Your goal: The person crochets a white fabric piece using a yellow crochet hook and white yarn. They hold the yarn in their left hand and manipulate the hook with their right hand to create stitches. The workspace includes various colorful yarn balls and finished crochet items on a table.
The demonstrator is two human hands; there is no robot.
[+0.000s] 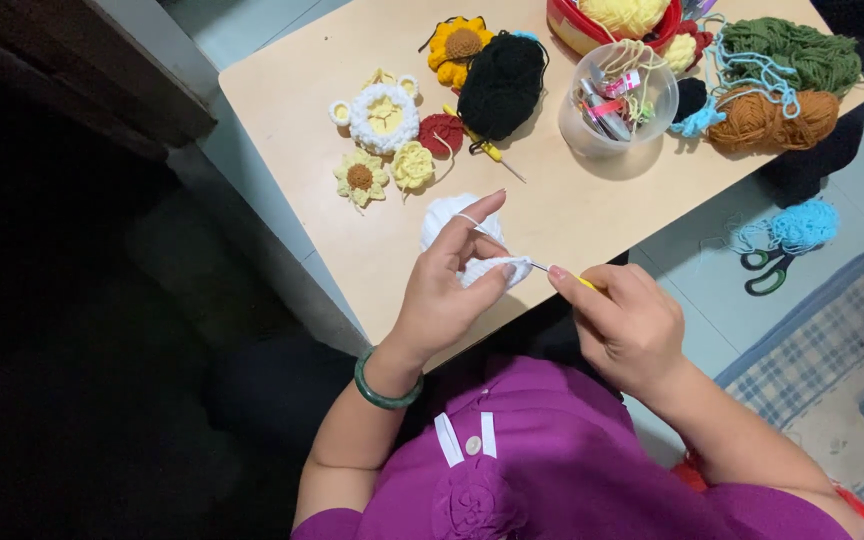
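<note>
Low in the middle of the frame, the left hand (444,290), a green bangle (384,385) on its wrist, pinches a small white crocheted piece (497,268) between thumb and fingers, with white yarn (468,219) looped over the raised forefinger. Just right of it, the right hand (629,322) is closed around a yellow-handled crochet hook (564,274), whose thin metal tip meets the white piece over the near edge of the pale wooden table (292,90). Behind the piece lies a soft white ball of yarn (447,212). Further up, from the left, lie flat crocheted flowers (384,150) in yellow, white and red, a sunflower (460,47), a fuzzy black yarn ball (502,85), then a clear plastic tub (616,100) holding small tools and thread. At upper right sit loose green yarn (792,50) and brown yarn (767,120). On the floor at right lie a light blue yarn ball (804,225) and green-handled scissors (767,270).
</note>
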